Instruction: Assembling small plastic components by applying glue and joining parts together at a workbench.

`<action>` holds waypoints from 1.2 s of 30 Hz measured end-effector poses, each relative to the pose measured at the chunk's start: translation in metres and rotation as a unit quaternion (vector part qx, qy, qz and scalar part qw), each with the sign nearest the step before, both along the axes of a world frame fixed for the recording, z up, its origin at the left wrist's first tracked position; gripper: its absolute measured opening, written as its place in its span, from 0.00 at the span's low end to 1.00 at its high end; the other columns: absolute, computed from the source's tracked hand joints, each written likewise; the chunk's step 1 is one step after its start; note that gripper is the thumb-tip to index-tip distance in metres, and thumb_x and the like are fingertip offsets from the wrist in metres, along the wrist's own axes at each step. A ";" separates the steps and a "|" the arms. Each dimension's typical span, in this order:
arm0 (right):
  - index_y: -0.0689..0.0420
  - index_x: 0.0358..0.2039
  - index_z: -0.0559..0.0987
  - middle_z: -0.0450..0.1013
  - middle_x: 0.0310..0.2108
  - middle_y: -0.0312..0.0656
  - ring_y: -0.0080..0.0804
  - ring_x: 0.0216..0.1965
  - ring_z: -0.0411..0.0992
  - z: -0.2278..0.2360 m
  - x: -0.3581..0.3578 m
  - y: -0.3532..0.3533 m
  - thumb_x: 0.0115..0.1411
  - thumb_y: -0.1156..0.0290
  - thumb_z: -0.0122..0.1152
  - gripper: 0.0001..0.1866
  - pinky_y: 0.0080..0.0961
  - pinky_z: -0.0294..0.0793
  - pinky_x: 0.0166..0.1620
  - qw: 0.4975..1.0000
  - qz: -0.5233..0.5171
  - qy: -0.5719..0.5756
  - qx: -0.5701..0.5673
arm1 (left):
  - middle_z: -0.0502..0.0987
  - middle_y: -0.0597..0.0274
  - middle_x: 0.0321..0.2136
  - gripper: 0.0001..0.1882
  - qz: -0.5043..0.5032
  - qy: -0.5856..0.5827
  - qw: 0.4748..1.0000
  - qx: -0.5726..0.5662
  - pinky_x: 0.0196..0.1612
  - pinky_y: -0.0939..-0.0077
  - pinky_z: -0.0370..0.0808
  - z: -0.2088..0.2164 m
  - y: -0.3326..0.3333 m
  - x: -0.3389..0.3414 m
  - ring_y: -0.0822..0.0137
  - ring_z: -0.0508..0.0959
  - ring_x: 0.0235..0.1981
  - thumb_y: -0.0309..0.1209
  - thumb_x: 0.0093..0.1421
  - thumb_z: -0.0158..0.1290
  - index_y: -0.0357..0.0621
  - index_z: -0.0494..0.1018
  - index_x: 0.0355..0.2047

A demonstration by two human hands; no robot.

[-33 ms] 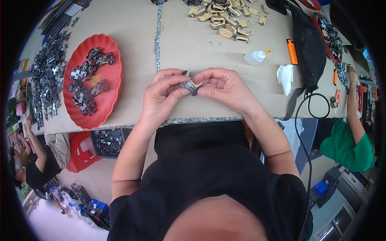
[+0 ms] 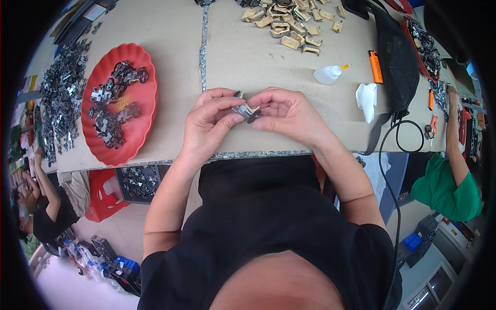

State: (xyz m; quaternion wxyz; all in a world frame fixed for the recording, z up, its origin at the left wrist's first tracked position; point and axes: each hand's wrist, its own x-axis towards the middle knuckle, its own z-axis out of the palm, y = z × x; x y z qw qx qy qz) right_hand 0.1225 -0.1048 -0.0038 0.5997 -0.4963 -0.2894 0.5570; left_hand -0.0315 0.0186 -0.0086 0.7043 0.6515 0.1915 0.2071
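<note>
Tabletop (image 2: pixel 268 67) front edge | both hands (image 2: pixel 206 124) (image 2: pixel 289 113) pinch metal part (image 2: pixel 247 111)

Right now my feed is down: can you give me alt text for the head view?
Both hands, left hand and right hand, pinch a small metal part above the table edge. A red tray of similar parts lies left; tan pieces lie beyond.

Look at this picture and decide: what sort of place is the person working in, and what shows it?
Probably a small assembly workshop. Both hands, left hand and right hand, hold a small metal part over a worktable. A red tray holds dark metal pieces, and a pile of tan parts lies farther back.
</note>
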 end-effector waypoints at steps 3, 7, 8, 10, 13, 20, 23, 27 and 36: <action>0.65 0.38 0.74 0.68 0.42 0.39 0.24 0.44 0.69 -0.006 -0.007 0.001 0.47 0.82 0.65 0.17 0.22 0.70 0.49 0.994 -0.027 -0.091 0.044 | 0.62 0.59 0.45 0.15 -0.001 0.000 0.999 0.040 0.47 0.77 0.75 -0.003 0.000 -0.002 0.68 0.73 0.43 0.14 0.51 0.53 0.37 0.73 0.40; 0.64 0.36 0.74 0.68 0.39 0.39 0.25 0.42 0.69 -0.008 -0.006 0.007 0.45 0.81 0.66 0.16 0.23 0.70 0.47 0.980 -0.044 -0.182 0.061 | 0.64 0.60 0.43 0.17 0.023 0.015 0.994 0.103 0.45 0.77 0.75 0.001 0.003 0.007 0.68 0.73 0.40 0.16 0.49 0.55 0.38 0.72 0.41; 0.63 0.35 0.75 0.70 0.37 0.40 0.26 0.39 0.71 -0.011 -0.006 0.008 0.44 0.79 0.67 0.15 0.21 0.72 0.45 0.973 -0.054 -0.213 0.074 | 0.65 0.60 0.43 0.18 0.012 0.027 0.990 0.137 0.43 0.77 0.76 0.002 0.007 0.007 0.69 0.74 0.39 0.16 0.48 0.56 0.39 0.71 0.41; 0.63 0.34 0.75 0.70 0.36 0.40 0.26 0.38 0.71 -0.011 -0.006 0.009 0.44 0.79 0.66 0.15 0.21 0.72 0.43 0.963 -0.040 -0.257 0.072 | 0.67 0.60 0.41 0.18 -0.033 0.049 0.971 0.231 0.39 0.77 0.75 0.009 0.018 0.004 0.69 0.74 0.36 0.18 0.46 0.58 0.40 0.71 0.39; 0.64 0.35 0.75 0.68 0.39 0.40 0.25 0.41 0.69 -0.003 -0.004 0.007 0.45 0.82 0.64 0.14 0.21 0.70 0.45 0.958 -0.001 -0.286 0.041 | 0.70 0.60 0.35 0.15 -0.124 0.067 0.927 0.347 0.32 0.76 0.73 0.030 0.034 0.008 0.69 0.74 0.32 0.20 0.44 0.59 0.40 0.71 0.35; 0.61 0.31 0.74 0.70 0.34 0.39 0.25 0.36 0.69 0.000 -0.006 0.010 0.41 0.78 0.64 0.13 0.21 0.70 0.39 0.930 -0.017 -0.363 0.052 | 0.72 0.61 0.28 0.13 -0.189 0.053 0.909 0.369 0.29 0.75 0.70 0.028 0.042 0.018 0.66 0.72 0.29 0.20 0.40 0.58 0.38 0.70 0.28; 0.61 0.30 0.74 0.70 0.33 0.40 0.27 0.35 0.70 0.000 -0.007 0.010 0.41 0.78 0.64 0.13 0.21 0.70 0.39 0.922 -0.021 -0.382 0.064 | 0.73 0.62 0.27 0.13 -0.195 0.067 0.919 0.337 0.30 0.76 0.70 0.025 0.041 0.017 0.66 0.72 0.30 0.19 0.39 0.58 0.37 0.70 0.28; 0.60 0.30 0.73 0.69 0.31 0.40 0.31 0.32 0.70 -0.006 -0.007 0.011 0.43 0.76 0.64 0.12 0.24 0.70 0.35 0.915 -0.035 -0.385 0.118 | 0.73 0.62 0.26 0.12 -0.177 0.039 0.933 0.312 0.29 0.77 0.70 0.015 0.039 0.016 0.67 0.72 0.28 0.18 0.38 0.59 0.37 0.70 0.26; 0.60 0.30 0.73 0.70 0.33 0.40 0.29 0.34 0.70 -0.007 -0.008 0.010 0.43 0.77 0.64 0.12 0.22 0.70 0.38 0.917 -0.029 -0.385 0.104 | 0.74 0.63 0.26 0.12 -0.182 -0.003 0.935 0.305 0.30 0.78 0.71 0.002 0.042 0.017 0.69 0.73 0.28 0.20 0.39 0.60 0.38 0.70 0.25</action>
